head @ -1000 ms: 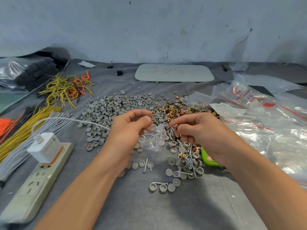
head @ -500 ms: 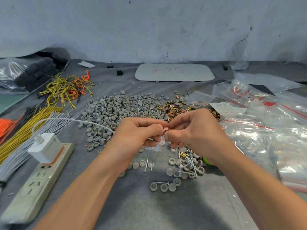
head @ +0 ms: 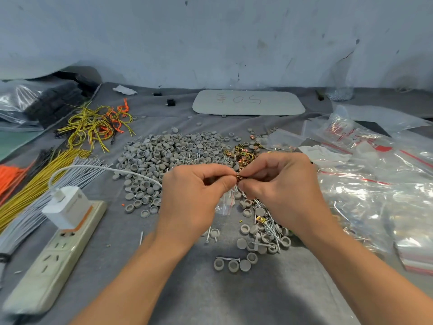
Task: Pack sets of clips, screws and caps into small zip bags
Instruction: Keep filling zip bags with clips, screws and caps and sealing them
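The bench [head: 210, 296] spreads under the grip, with caps [head: 168, 151] heaped behind it to the left and screws [head: 267, 221] below it to the right. The left hand [head: 194, 198] and right hand [head: 281, 184] meet, each grip pinched on the mouth of the zip bag [head: 225, 204] hanging beneath. A copper clip [head: 238, 177] shows at the pinch. It could slide off the thin film and drop among the loose parts.
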`<action>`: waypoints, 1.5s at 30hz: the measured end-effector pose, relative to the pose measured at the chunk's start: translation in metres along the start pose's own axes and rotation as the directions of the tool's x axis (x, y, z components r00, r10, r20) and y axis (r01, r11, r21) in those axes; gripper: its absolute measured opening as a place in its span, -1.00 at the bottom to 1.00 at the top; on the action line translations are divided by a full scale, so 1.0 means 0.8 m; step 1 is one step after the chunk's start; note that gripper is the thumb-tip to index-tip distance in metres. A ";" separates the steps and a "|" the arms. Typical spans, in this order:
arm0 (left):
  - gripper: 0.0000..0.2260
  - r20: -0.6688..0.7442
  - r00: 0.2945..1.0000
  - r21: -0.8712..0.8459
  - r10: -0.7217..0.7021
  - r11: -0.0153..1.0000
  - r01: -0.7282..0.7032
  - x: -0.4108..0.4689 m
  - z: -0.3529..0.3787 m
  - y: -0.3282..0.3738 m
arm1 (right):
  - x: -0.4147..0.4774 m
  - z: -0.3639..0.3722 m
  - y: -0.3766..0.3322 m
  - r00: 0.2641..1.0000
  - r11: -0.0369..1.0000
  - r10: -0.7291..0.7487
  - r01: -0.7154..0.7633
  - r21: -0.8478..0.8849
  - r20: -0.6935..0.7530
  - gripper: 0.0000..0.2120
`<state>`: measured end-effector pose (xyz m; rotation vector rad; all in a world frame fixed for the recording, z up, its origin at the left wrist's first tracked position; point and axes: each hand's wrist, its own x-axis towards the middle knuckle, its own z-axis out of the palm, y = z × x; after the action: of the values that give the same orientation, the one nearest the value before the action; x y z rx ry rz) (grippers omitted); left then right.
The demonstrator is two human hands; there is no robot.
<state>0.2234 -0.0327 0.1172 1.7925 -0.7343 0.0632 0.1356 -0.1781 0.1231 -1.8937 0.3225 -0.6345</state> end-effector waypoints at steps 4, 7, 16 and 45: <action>-0.69 -0.068 0.987 -0.008 0.147 0.989 -0.148 0.000 -0.008 -0.004 | 0.003 -0.002 -0.004 0.988 0.955 0.107 -0.133 0.265 0.110 -0.79; -0.71 -0.045 0.976 -0.049 0.215 0.975 -0.217 0.001 -0.014 -0.007 | 0.003 -0.005 -0.005 0.956 0.879 0.167 -0.254 0.403 0.240 -0.86; -0.70 0.098 0.994 -0.097 -0.056 0.993 0.065 0.004 -0.008 -0.010 | 0.005 -0.006 0.006 0.988 0.968 0.117 -0.135 0.211 0.100 -0.79; -0.79 0.232 0.959 -0.027 -0.164 0.984 0.175 0.012 -0.008 -0.018 | 0.008 0.006 0.007 0.951 0.959 0.270 -0.279 0.044 0.151 -0.81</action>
<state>0.2403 -0.0288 0.1114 1.8287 -0.7341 -0.2779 0.1437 -0.1800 0.1187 -1.7796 0.4571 -0.3156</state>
